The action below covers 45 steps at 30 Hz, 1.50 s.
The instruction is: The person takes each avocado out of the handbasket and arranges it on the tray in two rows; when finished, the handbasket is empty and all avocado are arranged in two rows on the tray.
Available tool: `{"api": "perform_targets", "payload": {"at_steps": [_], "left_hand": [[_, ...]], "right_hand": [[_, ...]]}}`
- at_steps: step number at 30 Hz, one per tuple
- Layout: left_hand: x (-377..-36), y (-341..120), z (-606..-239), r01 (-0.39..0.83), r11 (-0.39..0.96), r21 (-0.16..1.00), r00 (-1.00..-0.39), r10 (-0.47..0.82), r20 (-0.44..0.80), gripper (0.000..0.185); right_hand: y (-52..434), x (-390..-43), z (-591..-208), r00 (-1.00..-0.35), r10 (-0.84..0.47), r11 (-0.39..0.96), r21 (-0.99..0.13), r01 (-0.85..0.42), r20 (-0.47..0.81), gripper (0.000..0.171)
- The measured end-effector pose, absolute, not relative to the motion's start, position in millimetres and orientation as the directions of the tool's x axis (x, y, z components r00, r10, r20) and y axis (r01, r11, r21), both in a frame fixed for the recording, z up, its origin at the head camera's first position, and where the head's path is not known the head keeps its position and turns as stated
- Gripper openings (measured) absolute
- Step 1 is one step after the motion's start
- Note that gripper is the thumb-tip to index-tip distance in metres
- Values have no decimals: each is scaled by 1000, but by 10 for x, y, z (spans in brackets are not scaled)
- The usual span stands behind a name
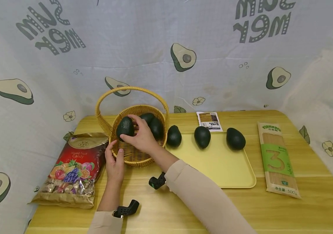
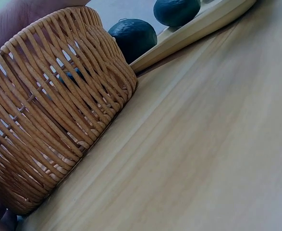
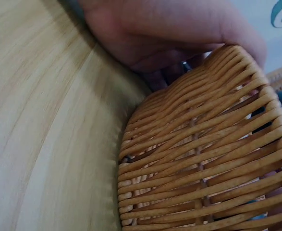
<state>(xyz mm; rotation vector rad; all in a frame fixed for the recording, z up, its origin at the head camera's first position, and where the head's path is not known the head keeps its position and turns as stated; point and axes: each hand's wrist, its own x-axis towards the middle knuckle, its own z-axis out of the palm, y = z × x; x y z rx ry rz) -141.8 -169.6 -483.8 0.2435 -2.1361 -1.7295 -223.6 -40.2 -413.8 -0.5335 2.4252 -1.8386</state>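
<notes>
Looking down from the head view, we see the right hand (image 1: pixel 141 136) gripping an avocado (image 1: pixel 125 127) over the near-left rim of the wicker basket (image 1: pixel 134 155), while the left hand (image 1: pixel 115 161) grips that basket's near-left wall, thumb over the rim; three more avocados sit along the far edge of the yellow tray (image 1: pixel 222 165) to the right. Left wrist view: basket weave close up on the wooden table (image 2: pixel 213 144). Right wrist view: left hand curled over the rim
</notes>
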Motion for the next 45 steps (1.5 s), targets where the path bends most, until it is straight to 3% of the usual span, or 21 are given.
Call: {"api": "perform_targets", "payload": {"at_steps": [12,22,35,45], "left_hand": [[-1439,-1696,-4844,99,228,969,-914,-363,179,44],[-1445,-1705,-4847,104,214,971,-913,-367,178,43],[-1444,-1697,-4849,125,199,972,-907,-373,193,43],[-1440,-1698,-4855,120,188,975,-913,-366,182,44]], "right_hand": [[-150,-2017,-3957,-932,-255,105,-951,-291,257,77],[165,-1778,-3908,-937,-262,82,-963,-259,230,77],[609,-1637,-3936,-931,-299,78,-967,-244,211,76],[889,-1545,-3955,-931,-316,149,-960,-238,181,82]]}}
